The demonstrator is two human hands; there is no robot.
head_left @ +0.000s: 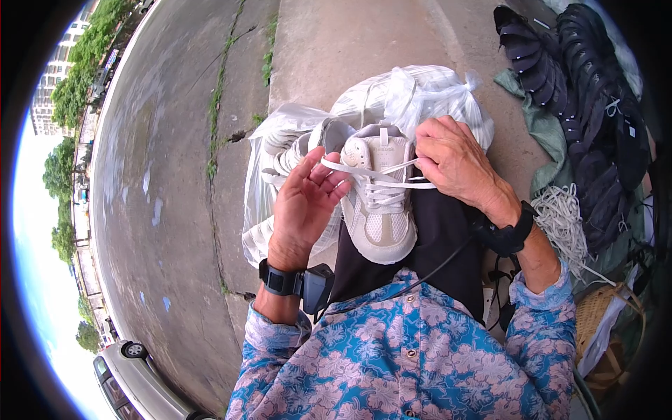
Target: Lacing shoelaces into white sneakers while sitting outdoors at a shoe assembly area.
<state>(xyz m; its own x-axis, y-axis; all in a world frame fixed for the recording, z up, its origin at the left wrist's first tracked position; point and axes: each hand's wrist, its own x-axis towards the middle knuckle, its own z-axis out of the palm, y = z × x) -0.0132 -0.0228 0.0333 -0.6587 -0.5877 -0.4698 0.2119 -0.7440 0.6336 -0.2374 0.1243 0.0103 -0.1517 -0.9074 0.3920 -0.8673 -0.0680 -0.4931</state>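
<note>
A pale beige-and-white sneaker [381, 227] rests on my lap, its toe toward me. A flat white shoelace [374, 169] runs through its lower eyelets and stretches out to both sides. At the right of the shoe, my right hand [455, 162] is closed, with thumb and fingers pinching the lace. My left hand [306, 199] is turned palm up at the left, fingers apart and slightly curled, with a loop of lace passing by its fingertips. Whether the left fingers bear on the lace is hard to tell.
Clear plastic bags [448, 105] of white shoes stand just beyond my knees. On the right lie stacked black shoe uppers [595, 105], a bundle of white laces [560, 220] and a woven basket [595, 318]. A parked car [133, 385] is at the lower left.
</note>
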